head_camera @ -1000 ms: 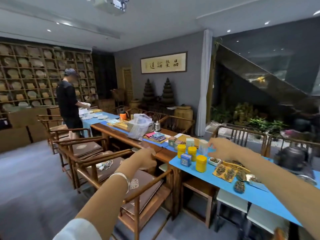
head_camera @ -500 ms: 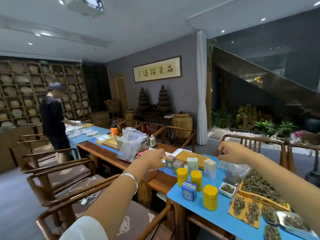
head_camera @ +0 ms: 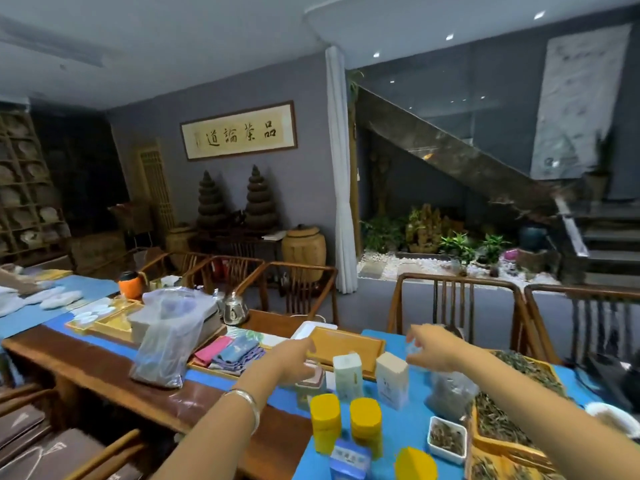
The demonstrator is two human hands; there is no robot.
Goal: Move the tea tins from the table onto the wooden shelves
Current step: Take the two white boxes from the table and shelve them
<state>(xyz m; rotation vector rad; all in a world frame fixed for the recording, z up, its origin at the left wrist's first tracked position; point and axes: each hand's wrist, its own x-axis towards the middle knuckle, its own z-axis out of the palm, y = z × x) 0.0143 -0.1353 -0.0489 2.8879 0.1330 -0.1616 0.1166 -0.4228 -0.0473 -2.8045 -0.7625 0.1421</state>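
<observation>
Three yellow tea tins stand on the blue cloth: one [head_camera: 325,422], one [head_camera: 366,426], and one at the bottom edge [head_camera: 415,464]. A blue tin [head_camera: 349,460] stands in front of them. Behind them are a pale green box [head_camera: 348,375] and a white box [head_camera: 392,379]. My left hand [head_camera: 291,363] hovers over small tins [head_camera: 311,381] that it partly hides; its fingers are apart. My right hand [head_camera: 438,348] is open above and to the right of the white box. The wooden shelves [head_camera: 24,188] line the far left wall.
A long wooden table [head_camera: 104,368] carries a plastic bag [head_camera: 166,337], folded cloths [head_camera: 232,353], a wooden tray [head_camera: 346,344], a kettle [head_camera: 235,308] and trays of loose tea [head_camera: 512,403]. Wooden chairs [head_camera: 457,306] stand on both sides.
The camera has come closer to the table and turned right. Both hands have stretched forward over the tins. The person at the far left has gone out of view.
</observation>
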